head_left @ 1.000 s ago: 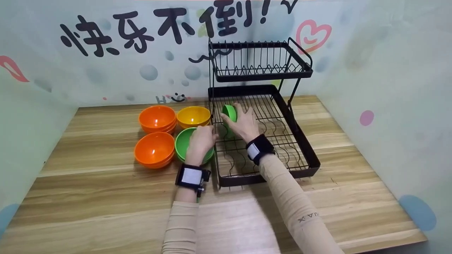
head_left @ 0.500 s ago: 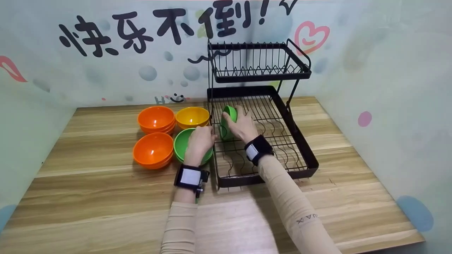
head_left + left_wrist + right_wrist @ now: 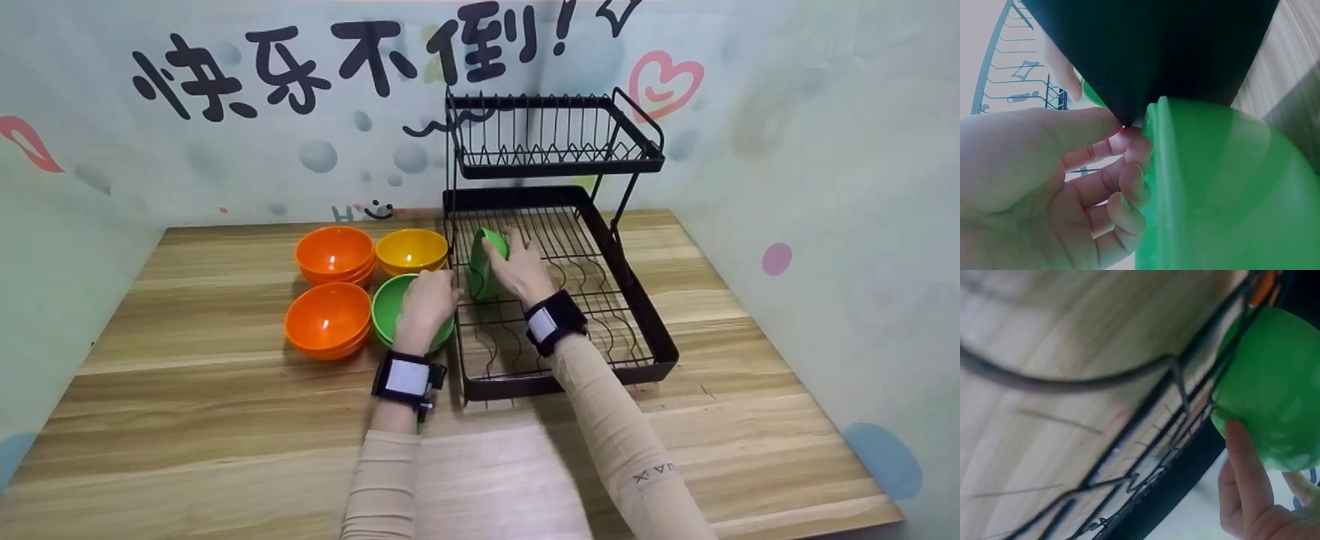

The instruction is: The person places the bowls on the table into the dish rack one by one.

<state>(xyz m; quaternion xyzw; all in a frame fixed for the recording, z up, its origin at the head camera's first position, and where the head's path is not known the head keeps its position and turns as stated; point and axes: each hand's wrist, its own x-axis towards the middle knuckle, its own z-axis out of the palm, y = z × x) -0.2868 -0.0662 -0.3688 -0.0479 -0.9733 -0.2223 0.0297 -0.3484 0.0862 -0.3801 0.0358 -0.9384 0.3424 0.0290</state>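
Note:
My right hand (image 3: 521,274) holds a small green bowl (image 3: 480,276) on its edge in the left part of the black dish rack's (image 3: 525,386) lower tier. In the right wrist view, fingers (image 3: 1249,467) lie against the bowl's rounded outside (image 3: 1275,388), beside the rack's wires. With thumb and forefinger my left hand (image 3: 427,304) pinches the edge of the rack's left wall (image 3: 1157,50). Its other fingers curl close to a stack of green bowls (image 3: 1230,191), which the hand partly covers in the head view.
Two stacks of orange bowls (image 3: 334,251) and a stack of yellow bowls (image 3: 411,251) stand left of the rack. An upper plate tier (image 3: 562,169) overhangs the rack's back. Printed walls enclose the wooden table (image 3: 225,450) behind and at both sides.
The green bowl in my right hand has come down slightly among the rack's wires and turned a little, its rim showing more. My left hand keeps its place on the rack's edge.

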